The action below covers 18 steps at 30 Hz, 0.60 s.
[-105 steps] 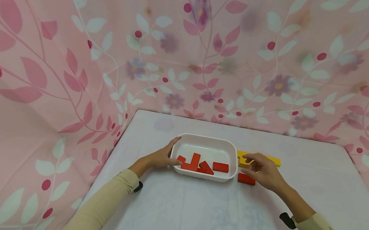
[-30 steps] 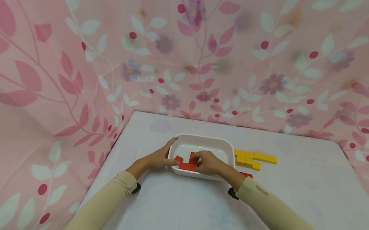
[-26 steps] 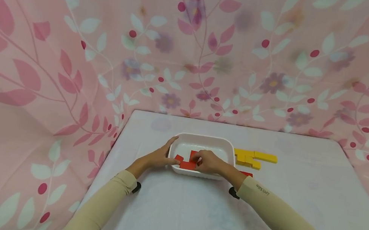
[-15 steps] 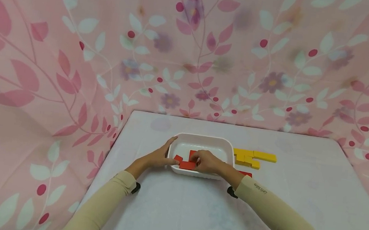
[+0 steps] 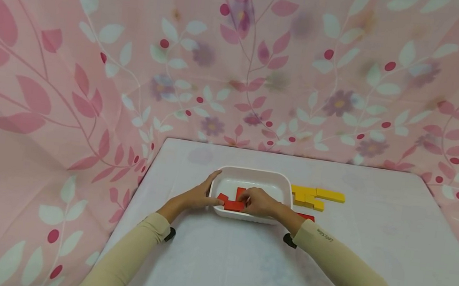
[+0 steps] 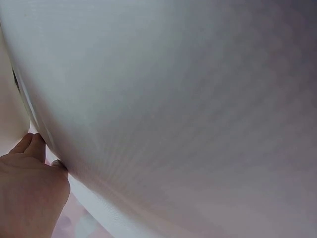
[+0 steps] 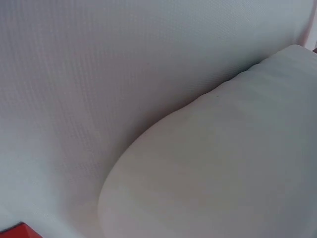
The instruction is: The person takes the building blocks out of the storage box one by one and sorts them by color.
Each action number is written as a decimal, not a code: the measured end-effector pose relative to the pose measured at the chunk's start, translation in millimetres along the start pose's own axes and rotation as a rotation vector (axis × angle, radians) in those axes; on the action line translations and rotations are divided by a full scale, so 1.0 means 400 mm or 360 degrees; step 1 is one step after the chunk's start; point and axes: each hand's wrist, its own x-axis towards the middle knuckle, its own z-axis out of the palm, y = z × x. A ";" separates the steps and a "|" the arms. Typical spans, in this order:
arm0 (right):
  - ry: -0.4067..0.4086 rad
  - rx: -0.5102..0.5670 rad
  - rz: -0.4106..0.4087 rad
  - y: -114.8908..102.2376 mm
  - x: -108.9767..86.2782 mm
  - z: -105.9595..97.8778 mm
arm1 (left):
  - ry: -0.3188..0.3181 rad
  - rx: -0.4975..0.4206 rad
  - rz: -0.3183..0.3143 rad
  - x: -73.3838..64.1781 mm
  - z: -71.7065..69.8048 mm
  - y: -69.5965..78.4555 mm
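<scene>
In the head view, a white tray point(image 5: 257, 177) stands on the table with several red blocks inside. My left hand point(image 5: 197, 198) holds the tray's left end, thumb over the near left corner and fingers along the outer side. My right hand point(image 5: 261, 202) reaches into the tray with bent fingers, pinching a red block point(image 5: 234, 206) near the front wall; its fingertips are partly hidden. Another red block point(image 5: 241, 192) stands behind that one, and a smaller one point(image 5: 222, 197) lies by my left thumb. In the left wrist view my left hand point(image 6: 32, 191) shows at the edge.
Right of the tray lie several yellow blocks point(image 5: 330, 195), close together. A red block point(image 5: 306, 217) lies outside the tray, partly behind my right forearm. In the right wrist view, the tray's outer wall point(image 7: 213, 163) fills much of the picture. A floral curtain point(image 5: 263, 71) hangs behind the table.
Since the earliest frame, my right hand has moved left from beside the outer red block into the tray. Over the last second the front red block shifts slightly; my left hand stays on the tray.
</scene>
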 end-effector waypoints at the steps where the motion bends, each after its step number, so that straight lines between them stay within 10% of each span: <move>1: 0.0002 0.0006 0.0002 0.000 0.000 0.000 | -0.0001 -0.0003 0.0003 0.000 0.000 0.000; 18: 0.0095 0.0024 -0.0163 0.015 -0.006 -0.009 | 0.0002 0.0025 -0.0037 -0.003 -0.003 0.003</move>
